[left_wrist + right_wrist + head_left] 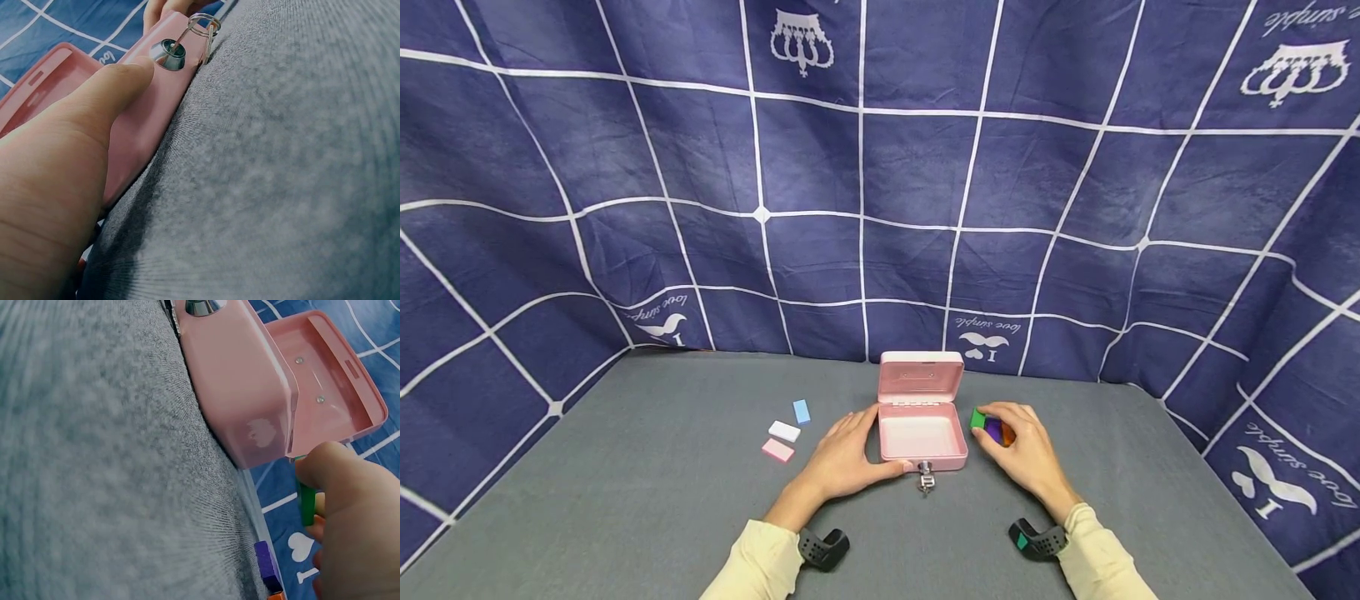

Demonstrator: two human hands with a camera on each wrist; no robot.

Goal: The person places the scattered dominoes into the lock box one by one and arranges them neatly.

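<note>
A small pink cash box (951,461) stands on the grey table with its lid (921,382) raised. Its lit interior holds nothing that I can see. My left hand (846,458) grips the box's left side, its thumb lying along the front wall beside the lock (169,55). Keys (927,482) hang from that lock. Just right of the box, my right hand (1022,446) pinches a green block (305,501) between thumb and fingers. A purple block (267,565) and an orange block (1008,433) lie on the table by that hand, partly covered by it.
Left of my left hand lie a blue block (802,412), a white block (784,431) and a pink block (777,450). A navy curtain (820,267) with white lines hangs behind the grey table (647,467). Each wrist wears a black band (823,550).
</note>
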